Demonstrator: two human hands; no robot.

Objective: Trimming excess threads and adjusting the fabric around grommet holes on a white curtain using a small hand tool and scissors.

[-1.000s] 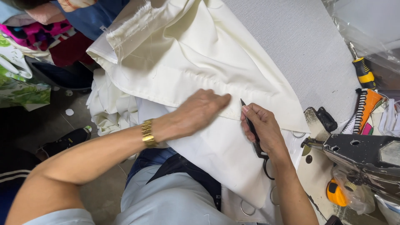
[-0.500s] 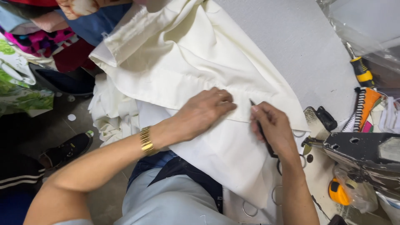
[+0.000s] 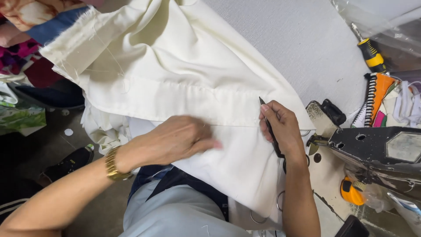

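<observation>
We see one large cream cotton cloth (image 3: 175,83) spread over the grey table (image 3: 315,48), its folded hem running between our two hands. Our left hand (image 3: 175,138) presses flat on the cloth, fingers extended; our right hand (image 3: 283,127) grips one slim black thread snipper (image 3: 268,125) at the hem. Bare grey tabletop lies beyond the cloth's far edge, where one yellow-handled screwdriver (image 3: 370,52) lies.

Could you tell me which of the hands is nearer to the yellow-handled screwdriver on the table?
The right hand. It holds a dark pointed tool at the cream fabric's seam, below-left of the screwdriver. The left hand presses the fabric farther left.
</observation>
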